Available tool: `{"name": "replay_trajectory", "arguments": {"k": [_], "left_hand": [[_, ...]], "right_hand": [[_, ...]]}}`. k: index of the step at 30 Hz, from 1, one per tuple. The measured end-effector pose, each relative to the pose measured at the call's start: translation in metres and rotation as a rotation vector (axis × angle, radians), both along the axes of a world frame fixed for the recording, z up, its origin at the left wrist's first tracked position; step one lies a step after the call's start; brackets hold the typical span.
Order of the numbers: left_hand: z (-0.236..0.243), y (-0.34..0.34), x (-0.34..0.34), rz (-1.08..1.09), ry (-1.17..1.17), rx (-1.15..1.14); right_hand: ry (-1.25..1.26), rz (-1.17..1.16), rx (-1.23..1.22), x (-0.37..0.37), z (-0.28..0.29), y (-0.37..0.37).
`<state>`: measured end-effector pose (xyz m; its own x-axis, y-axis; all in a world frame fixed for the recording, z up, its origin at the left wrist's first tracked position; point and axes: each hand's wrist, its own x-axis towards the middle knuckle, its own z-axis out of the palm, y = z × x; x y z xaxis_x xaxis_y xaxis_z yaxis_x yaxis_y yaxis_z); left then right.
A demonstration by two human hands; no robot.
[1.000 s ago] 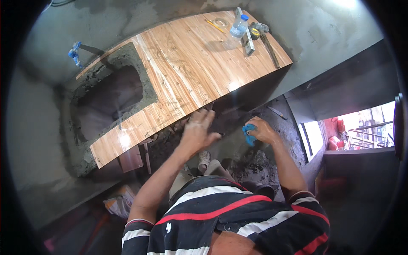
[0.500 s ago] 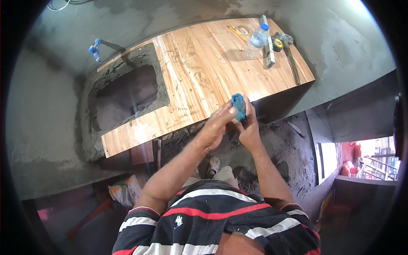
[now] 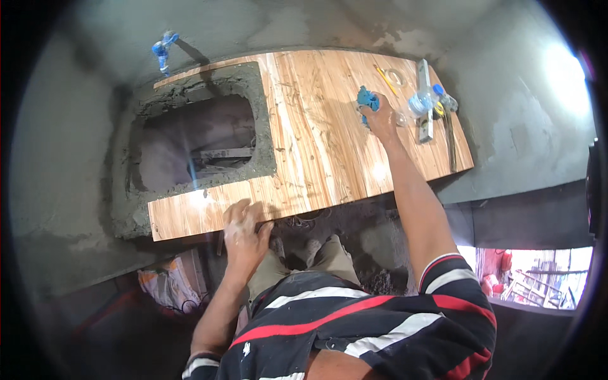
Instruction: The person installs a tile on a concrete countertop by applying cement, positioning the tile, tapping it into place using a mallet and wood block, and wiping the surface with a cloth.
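My right hand (image 3: 382, 120) is closed round a crumpled blue sponge (image 3: 367, 98), reaching far over the wood-patterned countertop (image 3: 316, 126). The sponge is at the surface, beside faint grey smears; the palm partly hides it. At the counter's front edge, my left hand (image 3: 244, 233) rests with its fingers apart and nothing in them. Just beyond that hand lies a rectangular opening framed by rough grey mortar (image 3: 265, 136).
A clear bottle with a blue cap (image 3: 420, 102), a spirit level (image 3: 425, 120), a hammer (image 3: 451, 136), a tape roll (image 3: 395, 77) and a yellow pencil (image 3: 385, 79) lie at right. A blue tap (image 3: 163, 52) juts from the wall. Below left is a white sack (image 3: 170, 285).
My hands have parted. The right one has carried the sponge forward over the countertop; the left has let go and moved left to the front edge. The view has shifted.
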<state>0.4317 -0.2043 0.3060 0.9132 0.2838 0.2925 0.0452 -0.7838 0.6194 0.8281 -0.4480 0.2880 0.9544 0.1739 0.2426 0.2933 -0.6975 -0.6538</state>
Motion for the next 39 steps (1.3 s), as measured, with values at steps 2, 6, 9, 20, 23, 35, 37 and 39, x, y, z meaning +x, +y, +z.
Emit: {"name": "replay_trajectory", "arguments": {"k": [2, 6, 9, 20, 23, 35, 37, 39], "left_hand": [[-0.015, 0.010, -0.024, 0.185, 0.035, 0.070], [-0.020, 0.022, -0.068, 0.406, 0.126, 0.084], [-0.025, 0.010, -0.074, 0.540, 0.171, 0.187], [-0.069, -0.021, -0.027, 0.729, 0.245, 0.173], [-0.073, -0.022, -0.022, 0.720, 0.239, 0.177], [-0.063, -0.022, -0.021, 0.705, 0.309, 0.172], [-0.068, -0.019, -0.027, 0.700, 0.307, 0.199], [-0.073, -0.016, -0.036, 0.663, 0.274, 0.247]], "right_hand": [[-0.026, 0.074, -0.133, 0.037, -0.015, 0.004], [-0.140, 0.036, -0.372, 0.091, -0.050, 0.023], [-0.221, 0.102, -0.371, 0.141, -0.068, 0.038], [-0.218, 0.241, -0.071, 0.239, -0.074, 0.129], [-0.182, 0.300, -0.067, 0.233, -0.069, 0.144], [-0.139, 0.695, -0.167, 0.134, -0.039, 0.227], [-0.139, 0.776, -0.195, 0.109, -0.034, 0.227], [0.009, 0.826, -0.322, 0.067, -0.021, 0.210]]}}
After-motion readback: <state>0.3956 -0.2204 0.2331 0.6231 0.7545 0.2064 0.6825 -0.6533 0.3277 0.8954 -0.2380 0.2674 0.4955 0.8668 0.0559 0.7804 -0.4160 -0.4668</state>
